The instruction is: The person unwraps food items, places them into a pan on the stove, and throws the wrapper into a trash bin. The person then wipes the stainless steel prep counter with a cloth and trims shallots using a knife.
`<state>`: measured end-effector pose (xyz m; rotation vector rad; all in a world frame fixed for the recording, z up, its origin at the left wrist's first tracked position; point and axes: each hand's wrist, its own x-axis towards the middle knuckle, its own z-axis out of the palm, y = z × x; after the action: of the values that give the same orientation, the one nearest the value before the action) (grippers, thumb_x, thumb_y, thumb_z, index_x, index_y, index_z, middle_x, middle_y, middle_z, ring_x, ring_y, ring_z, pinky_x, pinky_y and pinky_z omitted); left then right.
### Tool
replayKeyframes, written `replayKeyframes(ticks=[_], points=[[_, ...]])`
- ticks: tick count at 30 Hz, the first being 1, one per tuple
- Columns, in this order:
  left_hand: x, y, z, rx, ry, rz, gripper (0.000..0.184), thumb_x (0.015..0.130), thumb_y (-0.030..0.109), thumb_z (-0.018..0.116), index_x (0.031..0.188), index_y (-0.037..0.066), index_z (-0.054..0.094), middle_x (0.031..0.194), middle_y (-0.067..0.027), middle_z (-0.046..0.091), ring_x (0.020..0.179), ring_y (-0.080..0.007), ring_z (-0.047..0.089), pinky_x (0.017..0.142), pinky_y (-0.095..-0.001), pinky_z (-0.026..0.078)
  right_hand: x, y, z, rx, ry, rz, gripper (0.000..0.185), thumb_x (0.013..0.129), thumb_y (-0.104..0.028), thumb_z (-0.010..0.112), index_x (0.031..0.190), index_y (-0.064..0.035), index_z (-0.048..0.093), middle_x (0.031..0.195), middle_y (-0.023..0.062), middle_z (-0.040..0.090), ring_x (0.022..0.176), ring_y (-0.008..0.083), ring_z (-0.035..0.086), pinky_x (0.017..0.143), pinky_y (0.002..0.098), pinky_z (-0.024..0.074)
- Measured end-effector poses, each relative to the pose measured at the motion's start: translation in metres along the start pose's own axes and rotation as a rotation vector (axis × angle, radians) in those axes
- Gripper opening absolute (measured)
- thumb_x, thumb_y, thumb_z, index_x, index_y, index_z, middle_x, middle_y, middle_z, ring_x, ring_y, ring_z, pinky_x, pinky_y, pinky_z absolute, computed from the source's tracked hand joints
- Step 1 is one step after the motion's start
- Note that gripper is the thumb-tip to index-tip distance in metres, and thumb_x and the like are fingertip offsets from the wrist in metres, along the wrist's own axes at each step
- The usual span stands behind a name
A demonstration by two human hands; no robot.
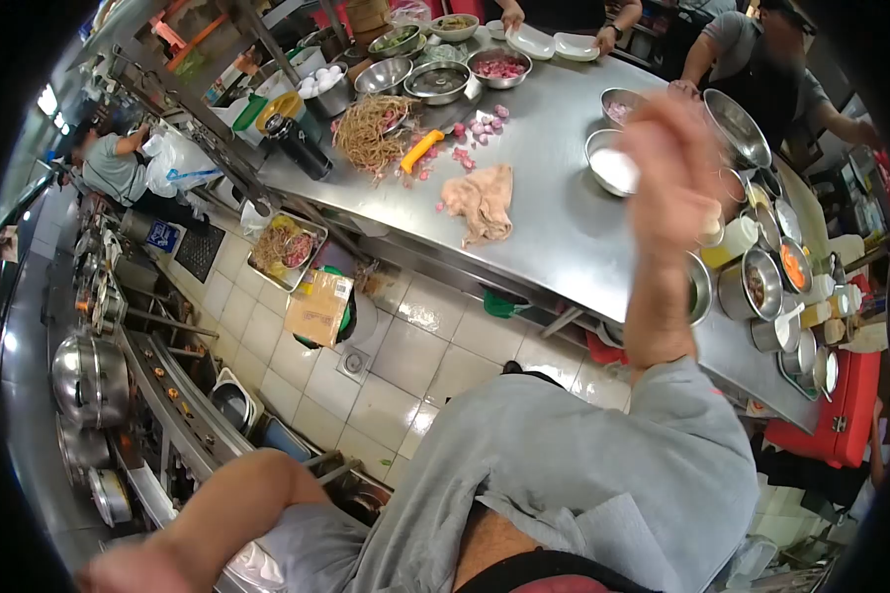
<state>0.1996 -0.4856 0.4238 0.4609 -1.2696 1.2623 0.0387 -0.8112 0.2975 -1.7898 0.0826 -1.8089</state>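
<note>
My right hand [667, 163] is raised over the right part of the steel table, smeared by motion. Its fingers are too blurred to show whether they hold anything. Beside it in view are a metal bowl of white contents [613, 166] and a smaller bowl of chopped pinkish pieces [620, 105]. Down at the lower left, my left hand [138, 570] is also blurred and partly cut off by the dark image border, so its fingers cannot be made out. A crumpled beige cloth [480, 203] lies near the table's front edge, apart from both hands.
On the steel table [554, 217] are shallots [487, 126], a yellow-handled tool [422, 150], a heap of dry roots or stems [366, 133] and a black bottle [299, 146]. Pots [750, 284] crowd the right end. Co-workers stand across the table. A cardboard piece [318, 308] sits below.
</note>
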Motion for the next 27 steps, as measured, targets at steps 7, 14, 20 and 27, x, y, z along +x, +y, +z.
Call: replayKeyframes(ticks=[7, 14, 20, 27], points=[[-0.235, -0.003, 0.004, 0.12, -0.479, -1.224, 0.016, 0.08, -0.003, 0.053, 0.095, -0.002, 0.056, 0.089, -0.0083, 0.054, 0.077, -0.015, 0.051, 0.071, -0.0263, 0.044, -0.148, 0.175, 0.027, -0.399, -0.684, 0.447, 0.031, 0.075, -0.016, 0.065, 0.105, -0.0097, 0.06, 0.105, 0.0101, 0.055, 0.099, 0.0235, 0.049, 0.085, 0.0344, 0.04], [-0.409, 0.002, 0.015, -0.085, -0.781, -1.843, 0.02, 0.082, 0.008, 0.059, 0.1, 0.0, 0.058, 0.088, -0.0047, 0.055, 0.075, -0.0109, 0.054, 0.069, -0.0248, 0.046, -0.184, 0.221, 0.066, -0.575, -0.863, 0.332, 0.037, 0.073, -0.022, 0.063, 0.11, -0.0171, 0.057, 0.128, 0.0112, 0.04, 0.12, 0.0318, 0.032, 0.099, 0.0508, 0.021], [-0.47, -0.068, 0.027, -0.067, -1.027, -1.727, 0.026, 0.08, 0.01, 0.061, 0.104, 0.0, 0.057, 0.093, -0.008, 0.055, 0.076, -0.013, 0.054, 0.069, -0.0257, 0.045, -0.206, 0.263, 0.055, -0.747, -0.921, 0.321, 0.035, 0.071, -0.011, 0.051, 0.105, -0.0178, 0.059, 0.122, 0.0057, 0.047, 0.113, 0.0261, 0.04, 0.094, 0.0464, 0.0254], [-0.531, -0.171, 0.028, -0.052, -1.218, -1.528, 0.037, 0.077, 0.01, 0.062, 0.112, 0.004, 0.052, 0.105, -0.01, 0.049, 0.081, -0.019, 0.052, 0.069, -0.0314, 0.044, -0.185, 0.283, 0.02, -0.963, -0.704, 0.566, 0.032, 0.072, -0.013, 0.053, 0.102, -0.0167, 0.061, 0.115, 0.003, 0.052, 0.108, 0.0222, 0.044, 0.09, 0.0415, 0.0276]])
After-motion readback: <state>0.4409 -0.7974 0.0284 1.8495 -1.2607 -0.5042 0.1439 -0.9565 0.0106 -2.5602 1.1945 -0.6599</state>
